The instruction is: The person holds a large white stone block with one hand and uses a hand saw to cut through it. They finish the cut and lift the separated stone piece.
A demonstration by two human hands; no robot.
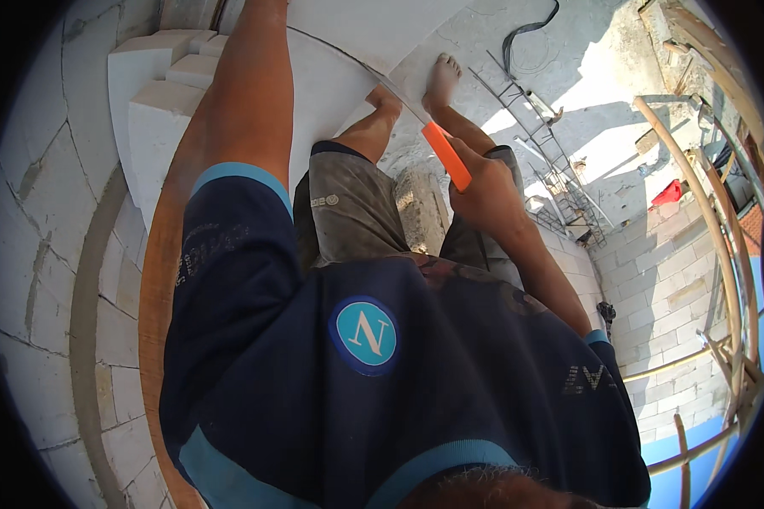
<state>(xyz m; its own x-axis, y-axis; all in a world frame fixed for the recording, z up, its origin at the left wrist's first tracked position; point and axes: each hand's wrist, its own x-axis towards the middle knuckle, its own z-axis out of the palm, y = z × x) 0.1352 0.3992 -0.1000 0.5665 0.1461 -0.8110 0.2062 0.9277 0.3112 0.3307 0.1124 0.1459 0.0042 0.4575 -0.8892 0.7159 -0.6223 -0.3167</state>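
My right hand [491, 199] is wrapped round the orange handle [446, 156] of a hand saw. Its thin blade [409, 103], seen nearly edge-on, runs away up and left to a large white block [327, 89]. A thin dark line continues across the white surface; I cannot tell how much of it is blade and how much is cut. My left arm [250, 85] reaches straight ahead over the block, and its hand is beyond the top edge. One bare foot [385, 100] is beside the block, close to the blade.
Stacked white blocks [157, 106] stand at the left, by a block wall [38, 178]. Right of my other foot [443, 81] lie a steel rebar frame [539, 140] and a black cable [509, 42]. Wooden poles [696, 182] rise at far right, before another block wall [662, 297].
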